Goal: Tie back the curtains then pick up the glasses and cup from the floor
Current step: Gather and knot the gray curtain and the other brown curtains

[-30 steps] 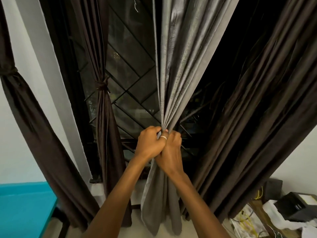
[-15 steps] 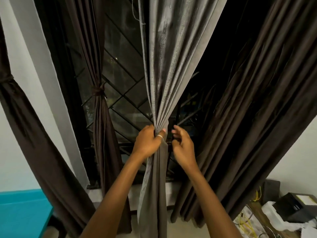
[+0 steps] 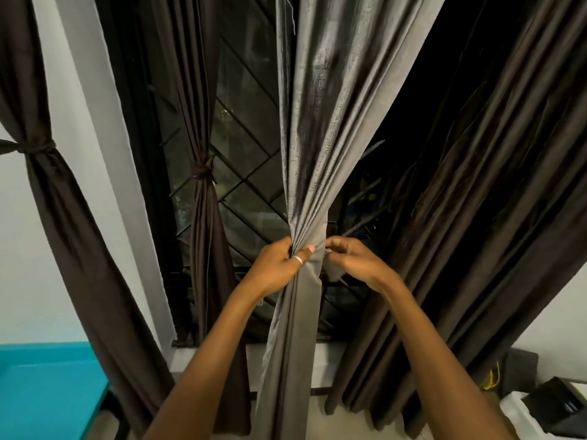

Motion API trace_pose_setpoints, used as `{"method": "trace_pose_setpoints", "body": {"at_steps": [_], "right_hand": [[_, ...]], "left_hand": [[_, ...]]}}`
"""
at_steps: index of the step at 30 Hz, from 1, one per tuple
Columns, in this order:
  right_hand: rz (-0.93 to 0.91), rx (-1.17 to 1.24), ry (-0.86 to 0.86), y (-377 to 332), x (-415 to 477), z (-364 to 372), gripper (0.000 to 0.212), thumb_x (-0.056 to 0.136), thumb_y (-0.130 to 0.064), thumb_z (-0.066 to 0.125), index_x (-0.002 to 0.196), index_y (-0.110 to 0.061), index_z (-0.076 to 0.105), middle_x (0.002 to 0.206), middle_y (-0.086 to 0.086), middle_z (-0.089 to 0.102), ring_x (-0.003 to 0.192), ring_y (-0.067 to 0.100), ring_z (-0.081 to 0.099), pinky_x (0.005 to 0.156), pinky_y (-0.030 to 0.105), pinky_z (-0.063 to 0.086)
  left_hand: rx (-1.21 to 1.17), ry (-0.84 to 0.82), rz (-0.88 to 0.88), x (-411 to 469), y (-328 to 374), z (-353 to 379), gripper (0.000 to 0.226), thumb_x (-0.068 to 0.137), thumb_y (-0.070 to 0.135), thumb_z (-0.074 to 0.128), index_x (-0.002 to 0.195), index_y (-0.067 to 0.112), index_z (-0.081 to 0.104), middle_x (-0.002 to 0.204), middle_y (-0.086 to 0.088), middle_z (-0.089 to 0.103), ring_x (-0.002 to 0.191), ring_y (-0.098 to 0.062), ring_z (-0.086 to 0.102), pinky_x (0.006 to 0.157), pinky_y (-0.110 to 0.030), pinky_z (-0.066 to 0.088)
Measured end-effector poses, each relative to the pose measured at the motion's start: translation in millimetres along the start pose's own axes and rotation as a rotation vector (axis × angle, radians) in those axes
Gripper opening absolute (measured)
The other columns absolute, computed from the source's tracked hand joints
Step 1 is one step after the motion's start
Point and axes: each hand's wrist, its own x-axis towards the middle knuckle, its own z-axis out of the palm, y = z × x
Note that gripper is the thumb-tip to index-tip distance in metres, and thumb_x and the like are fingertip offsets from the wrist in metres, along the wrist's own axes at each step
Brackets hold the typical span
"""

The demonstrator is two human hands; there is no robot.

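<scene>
White wall [image 3: 19, 249] and a dark window grille [image 3: 244, 154] for background, a teal surface [image 3: 47, 392] low at the far left. Well to the left of the fingers, two dark curtains bound at the waist: one against the wall [image 3: 35, 147], one in front of the grille [image 3: 203, 173].

Dead centre, the grey curtain [image 3: 317, 138], hanging with its long axis near upright, gathered to a narrow bunch right at the fingers. Left hand [image 3: 279, 268] wrapped round that bunch from its left side, fingers curled behind, one ringed digit laid across the front. Right hand [image 3: 359, 265] at the bunch's right edge, fingers [image 3: 336, 246] curled toward the cloth; pinching a fold, a tie-band or nothing, cannot tell. Both hands equally near, one on each side, with nothing between them and the cloth.

Likely step: passing a tie round the bunch, across its long axis, with the left grip as anchor and the right reaching behind.

Just right of the fingers, a loose dark curtain [image 3: 476, 217], untied, near enough to snag in the wrap. Lower right, a black box [image 3: 559, 404] amid clutter. No glasses or cup in view.
</scene>
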Motion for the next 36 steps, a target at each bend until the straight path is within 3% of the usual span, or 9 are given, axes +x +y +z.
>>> {"method": "trace_pose_setpoints", "body": {"at_steps": [3,6,8,12,18,22,29,33,36], "right_hand": [[-0.022,-0.118,0.044,5.2,3.0,-0.6,0.015,0.095,-0.015,0.057,0.100,-0.013,0.071,0.095,0.017,0.070,0.081,0.021,0.061,0.079,0.041,0.049],[0.052,-0.064,0.131,2.4,-0.9,-1.6,0.010,0.097,-0.020,0.062,0.100,-0.021,0.072,0.094,0.004,0.074,0.087,0.015,0.067,0.079,0.030,0.053],[0.118,0.131,0.199,2.5,-6.5,-2.4,0.008,0.098,-0.017,0.065,0.101,-0.018,0.072,0.096,0.004,0.075,0.088,0.014,0.069,0.075,0.023,0.055],[0.268,0.684,0.224,1.5,-18.8,3.3,0.015,0.099,-0.005,0.060,0.105,0.000,0.073,0.099,0.017,0.076,0.083,0.023,0.072,0.070,0.031,0.059],[0.281,1.237,0.236,4.4,-33.0,38.2,0.028,0.098,-0.006,0.059,0.124,0.004,0.062,0.119,0.023,0.067,0.103,0.031,0.068,0.091,0.047,0.058],[0.204,1.143,0.260,2.9,-39.9,55.7,0.010,0.102,-0.009,0.056,0.100,-0.018,0.060,0.089,0.005,0.070,0.077,0.018,0.072,0.074,0.046,0.062],[0.098,0.986,0.277,-6.1,-43.5,72.2,0.039,0.093,0.002,0.067,0.127,-0.014,0.060,0.111,0.011,0.073,0.103,0.026,0.073,0.094,0.051,0.058],[0.038,0.684,0.353,-3.8,-41.2,78.0,0.054,0.083,0.005,0.075,0.128,-0.020,0.060,0.118,0.006,0.072,0.109,0.019,0.071,0.099,0.044,0.057],[0.009,0.558,0.391,0.6,-39.2,80.7,0.051,0.085,0.004,0.073,0.128,-0.020,0.061,0.119,0.002,0.071,0.108,0.016,0.071,0.095,0.043,0.059]], "left_hand": [[0.195,0.138,0.040,4.0,-0.3,4.0,0.032,0.096,0.047,0.062,0.117,0.023,0.067,0.111,0.002,0.067,0.102,-0.016,0.064,0.087,-0.032,0.053],[0.326,0.252,0.026,7.8,-1.9,10.4,0.038,0.091,0.052,0.067,0.102,0.016,0.059,0.100,-0.002,0.057,0.091,-0.021,0.059,0.076,-0.034,0.049],[0.357,0.307,0.013,9.0,-2.3,14.7,0.042,0.087,0.055,0.071,0.097,0.019,0.052,0.097,-0.001,0.054,0.088,-0.022,0.056,0.071,-0.033,0.044],[0.300,0.322,-0.006,10.6,-0.3,20.3,0.049,0.082,0.059,0.074,0.101,0.020,0.053,0.092,0.003,0.054,0.082,-0.020,0.056,0.065,-0.031,0.040],[0.325,0.320,-0.075,13.9,2.9,21.3,0.043,0.085,0.061,0.069,0.087,0.021,0.052,0.076,0.006,0.057,0.082,-0.026,0.064,0.064,-0.033,0.039],[0.365,0.306,-0.122,17.9,5.3,16.8,0.048,0.089,0.062,0.063,0.094,0.014,0.058,0.083,-0.004,0.067,0.085,-0.029,0.066,0.065,-0.033,0.043],[0.229,0.248,-0.193,16.4,10.2,11.6,0.043,0.089,0.058,0.065,0.097,0.017,0.061,0.077,0.000,0.065,0.082,-0.027,0.067,0.059,-0.031,0.041],[0.249,0.191,-0.187,12.7,12.6,8.7,0.045,0.088,0.056,0.069,0.107,0.016,0.061,0.089,0.000,0.069,0.086,-0.023,0.068,0.075,-0.040,0.057],[0.387,0.183,-0.171,7.6,14.7,8.7,0.045,0.088,0.052,0.070,0.109,0.013,0.062,0.097,-0.002,0.069,0.090,-0.023,0.067,0.081,-0.041,0.057]]}}
